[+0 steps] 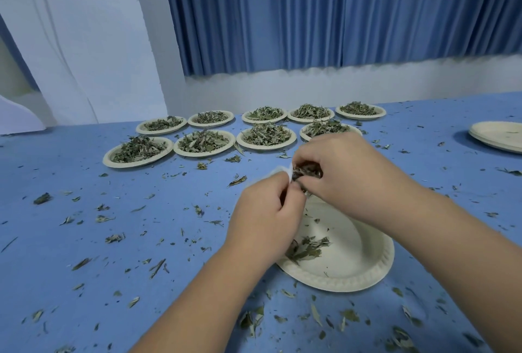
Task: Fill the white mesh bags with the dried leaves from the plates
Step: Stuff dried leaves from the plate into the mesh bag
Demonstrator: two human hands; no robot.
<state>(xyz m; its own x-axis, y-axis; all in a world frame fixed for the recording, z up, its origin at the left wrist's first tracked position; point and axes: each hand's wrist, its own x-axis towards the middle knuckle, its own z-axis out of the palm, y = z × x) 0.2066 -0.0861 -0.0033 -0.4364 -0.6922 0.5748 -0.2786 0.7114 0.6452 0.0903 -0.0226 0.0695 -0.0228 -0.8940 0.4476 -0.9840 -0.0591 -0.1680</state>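
Note:
My left hand (265, 211) pinches the edge of a white mesh bag (278, 173) above a nearly bare paper plate (356, 270). A small heap of dried leaves (306, 248) lies on that plate. My right hand (339, 166) holds a clump of dried leaves (306, 172) at the bag's mouth, fingers curled round it. Most of the bag is hidden behind both hands.
Several paper plates heaped with dried leaves (204, 143) stand in two rows at the back of the blue table (84, 239). A stack of bare plates (500, 135) sits at the far right. Loose leaf bits litter the cloth. A blue curtain hangs behind.

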